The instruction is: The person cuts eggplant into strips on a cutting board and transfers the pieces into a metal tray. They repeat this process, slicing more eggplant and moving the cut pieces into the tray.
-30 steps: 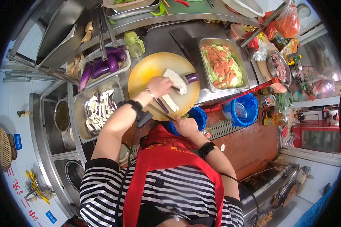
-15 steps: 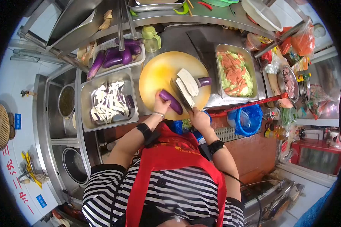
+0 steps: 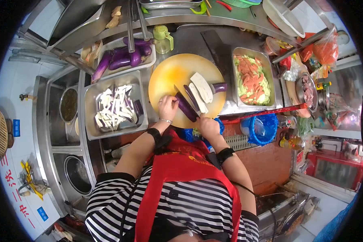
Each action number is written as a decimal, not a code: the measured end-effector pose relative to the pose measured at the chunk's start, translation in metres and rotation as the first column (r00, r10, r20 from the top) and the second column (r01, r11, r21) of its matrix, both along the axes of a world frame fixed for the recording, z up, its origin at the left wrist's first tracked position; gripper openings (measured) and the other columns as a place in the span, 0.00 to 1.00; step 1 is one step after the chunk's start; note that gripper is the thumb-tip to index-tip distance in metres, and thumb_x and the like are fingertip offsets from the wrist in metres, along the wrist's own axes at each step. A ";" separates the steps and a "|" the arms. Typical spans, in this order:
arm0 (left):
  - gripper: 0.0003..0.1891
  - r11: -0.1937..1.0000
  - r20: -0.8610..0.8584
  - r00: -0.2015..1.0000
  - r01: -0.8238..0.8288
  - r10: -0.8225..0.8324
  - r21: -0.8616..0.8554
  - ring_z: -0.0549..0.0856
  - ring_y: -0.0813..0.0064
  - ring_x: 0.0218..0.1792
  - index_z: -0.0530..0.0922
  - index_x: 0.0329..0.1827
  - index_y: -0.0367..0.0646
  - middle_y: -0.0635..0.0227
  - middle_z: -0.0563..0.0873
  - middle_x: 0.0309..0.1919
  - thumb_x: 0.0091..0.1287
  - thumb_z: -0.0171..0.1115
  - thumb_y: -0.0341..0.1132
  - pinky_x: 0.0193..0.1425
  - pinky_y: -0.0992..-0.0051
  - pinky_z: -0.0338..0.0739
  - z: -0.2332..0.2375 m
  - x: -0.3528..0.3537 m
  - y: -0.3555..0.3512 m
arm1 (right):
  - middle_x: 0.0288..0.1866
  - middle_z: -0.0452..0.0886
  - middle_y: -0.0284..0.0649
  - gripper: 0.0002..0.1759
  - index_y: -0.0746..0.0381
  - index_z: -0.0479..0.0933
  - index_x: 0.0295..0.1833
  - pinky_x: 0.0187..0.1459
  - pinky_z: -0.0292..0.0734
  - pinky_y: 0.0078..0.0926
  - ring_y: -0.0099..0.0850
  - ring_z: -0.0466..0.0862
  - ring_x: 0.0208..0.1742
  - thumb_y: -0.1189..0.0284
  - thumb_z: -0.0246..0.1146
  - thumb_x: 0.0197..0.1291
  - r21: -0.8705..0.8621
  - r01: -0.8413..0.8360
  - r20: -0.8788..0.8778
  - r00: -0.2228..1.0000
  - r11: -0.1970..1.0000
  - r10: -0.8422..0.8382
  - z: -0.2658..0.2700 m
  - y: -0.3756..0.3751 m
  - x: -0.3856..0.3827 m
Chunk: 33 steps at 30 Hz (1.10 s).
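Note:
On the round yellow cutting board [image 3: 162, 80], my left hand [image 3: 168, 108] presses its fingers on the near end of a purple eggplant [image 3: 184, 109]. The handle of a cleaver [image 3: 181, 91] is in my right hand [image 3: 209, 127], and its blade stands nearly edge-on along the eggplant. Just right of the blade lie long eggplant slices [image 3: 202, 87] with white flesh, one of them with purple skin up. A purple eggplant end piece [image 3: 219, 87] rests beside them near the board's right edge.
Left of the board, a steel pan [image 3: 92, 96] holds cut eggplant strips. Whole eggplants [image 3: 127, 56] lie in a white tray behind it, near a green-lidded jug [image 3: 163, 39]. At right stands a steel pan of sliced vegetables [image 3: 254, 80]. A blue-lined bucket [image 3: 263, 127] is below.
The cleaver has moved left from beside the white slices onto the eggplant, its blade now nearly edge-on. A purple-skinned slice shows right of it. My left hand has shifted slightly left.

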<state>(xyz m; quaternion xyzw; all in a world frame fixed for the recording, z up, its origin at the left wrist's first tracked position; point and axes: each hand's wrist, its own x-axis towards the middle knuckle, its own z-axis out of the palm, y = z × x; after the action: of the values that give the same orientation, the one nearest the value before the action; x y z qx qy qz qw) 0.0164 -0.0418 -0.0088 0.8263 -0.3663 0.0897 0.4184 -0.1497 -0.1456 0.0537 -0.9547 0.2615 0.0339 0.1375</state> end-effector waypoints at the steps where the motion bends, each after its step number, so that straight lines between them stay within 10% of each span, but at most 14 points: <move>1: 0.09 1.000 0.011 1.000 -0.008 0.008 -0.019 0.77 0.61 0.38 0.75 0.30 0.47 0.66 0.78 0.31 0.47 0.66 0.32 0.43 0.65 0.69 -0.001 0.001 0.000 | 0.18 0.78 0.49 0.15 0.63 0.70 0.33 0.21 0.75 0.39 0.43 0.81 0.20 0.60 0.53 0.61 -0.001 0.001 0.001 1.000 1.000 -0.001 0.003 -0.002 -0.003; 33: 0.06 0.988 -0.030 0.999 0.012 -0.017 -0.155 0.79 0.57 0.37 0.76 0.25 0.41 0.59 0.80 0.32 0.48 0.65 0.28 0.43 0.64 0.72 -0.007 0.007 0.001 | 0.21 0.78 0.53 0.16 0.63 0.70 0.33 0.25 0.76 0.45 0.49 0.80 0.23 0.60 0.52 0.61 0.114 0.028 -0.001 1.000 0.993 -0.028 -0.002 0.004 0.000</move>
<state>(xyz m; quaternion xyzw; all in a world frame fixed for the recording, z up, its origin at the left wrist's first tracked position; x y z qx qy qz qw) 0.0230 -0.0413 -0.0158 0.7899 -0.3576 0.1019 0.4876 -0.1501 -0.1416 0.0517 -0.9416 0.2724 0.0466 0.1922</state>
